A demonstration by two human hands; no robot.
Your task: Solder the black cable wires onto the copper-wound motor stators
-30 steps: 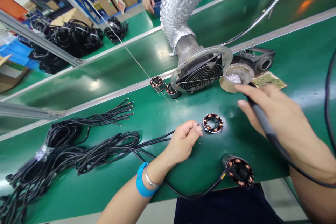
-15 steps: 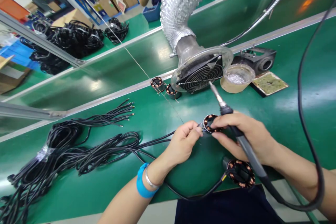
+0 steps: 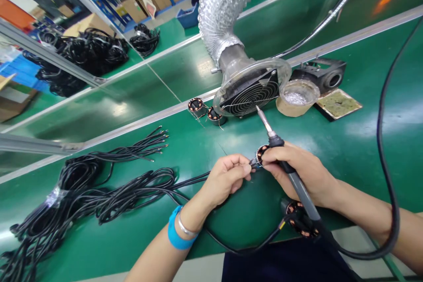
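Observation:
My left hand (image 3: 229, 178) pinches the wire ends of a black cable (image 3: 194, 179) right beside a small copper-wound motor stator (image 3: 261, 153). My right hand (image 3: 300, 174) has a soldering iron (image 3: 299, 187) lying across it, tip pointing up and away. The thumb and fingertips of that same hand grip the stator, covering much of it. Thin wires run between the stator and my left fingertips; whether they are joined I cannot tell. Below my right hand lies a second stator (image 3: 299, 220) with a cable attached, partly hidden by the iron.
Bundled black cables (image 3: 79, 180) lie on the left of the green bench. Two more stators (image 3: 197, 106) stand by the back rail, near a fume extractor (image 3: 253, 92). To its right are a solder pot (image 3: 297, 97), an iron holder (image 3: 324, 75) and a sponge tray (image 3: 339, 105).
My right hand has shifted slightly left, carrying the iron and covering more of the stator. The iron's tip has moved left and slightly down. My left hand still pinches the wires.

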